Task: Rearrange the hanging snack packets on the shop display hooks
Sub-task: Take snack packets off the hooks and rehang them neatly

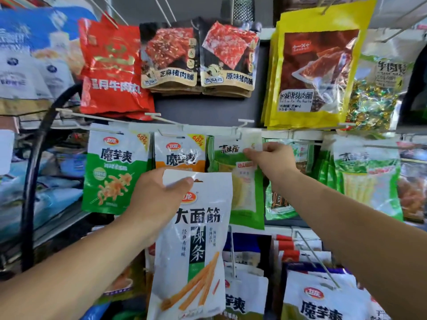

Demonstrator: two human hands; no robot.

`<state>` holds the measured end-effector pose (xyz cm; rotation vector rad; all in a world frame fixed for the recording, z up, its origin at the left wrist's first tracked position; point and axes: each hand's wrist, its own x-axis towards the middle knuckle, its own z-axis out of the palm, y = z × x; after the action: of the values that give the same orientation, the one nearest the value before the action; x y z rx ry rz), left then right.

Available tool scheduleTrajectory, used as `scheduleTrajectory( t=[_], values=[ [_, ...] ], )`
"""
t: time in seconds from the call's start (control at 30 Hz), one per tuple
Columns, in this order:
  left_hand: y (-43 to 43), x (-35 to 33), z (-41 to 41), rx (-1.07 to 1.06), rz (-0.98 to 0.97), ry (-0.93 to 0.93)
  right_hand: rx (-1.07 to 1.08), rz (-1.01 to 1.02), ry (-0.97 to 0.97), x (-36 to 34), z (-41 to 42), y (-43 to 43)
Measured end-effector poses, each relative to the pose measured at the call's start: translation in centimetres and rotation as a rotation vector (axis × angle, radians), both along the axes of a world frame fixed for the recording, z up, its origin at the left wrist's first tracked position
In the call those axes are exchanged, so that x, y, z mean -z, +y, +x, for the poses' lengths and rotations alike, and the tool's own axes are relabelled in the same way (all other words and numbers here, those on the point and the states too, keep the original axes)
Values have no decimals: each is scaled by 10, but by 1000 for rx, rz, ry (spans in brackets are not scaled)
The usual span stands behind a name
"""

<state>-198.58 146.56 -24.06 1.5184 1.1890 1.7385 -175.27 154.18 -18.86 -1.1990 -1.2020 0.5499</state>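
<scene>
My left hand grips the top edge of a white snack packet with orange sticks printed on it, held free in front of the middle row. My right hand pinches the top corner of a green and white packet that hangs on a white display hook. Left of it hang an orange-banded white packet and a green and white konjac packet. Another green packet hangs at the right.
The top row holds a red packet, two dark jerky packets and a yellow packet. Bare metal hooks stick out over white packets in the bottom row. A black curved bar stands at the left.
</scene>
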Motion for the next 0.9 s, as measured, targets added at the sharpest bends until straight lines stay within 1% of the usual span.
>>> scheduleTrajectory(
  t=[0.07,0.13,0.27,0.37,0.47,0.57,0.63,0.7,0.8,0.9],
  values=[
    [2,1,-3,3,3,-14,-125,-75,93,-2,-6,-1],
    [4,1,-7,4,7,-26,-176,-120,148,-6,-10,-1],
    [3,3,-13,11,23,-20,-145,-131,204,-9,-14,8],
    [2,2,-18,4,35,-24,-129,-101,275,-13,-11,7],
    [0,-3,-21,18,38,5,-241,-104,268,-20,0,-3],
    [-3,-6,-20,61,38,38,-413,-177,219,-30,10,-17],
    [-6,-8,-18,66,32,55,-472,-171,183,-39,12,-26],
    [-8,-9,-17,41,51,37,-491,-123,137,-44,8,-32],
    [-12,-12,-14,3,83,27,-436,-15,118,-42,2,-38],
    [-17,-16,-10,-2,104,41,-440,-8,132,-37,4,-45]
  ],
)
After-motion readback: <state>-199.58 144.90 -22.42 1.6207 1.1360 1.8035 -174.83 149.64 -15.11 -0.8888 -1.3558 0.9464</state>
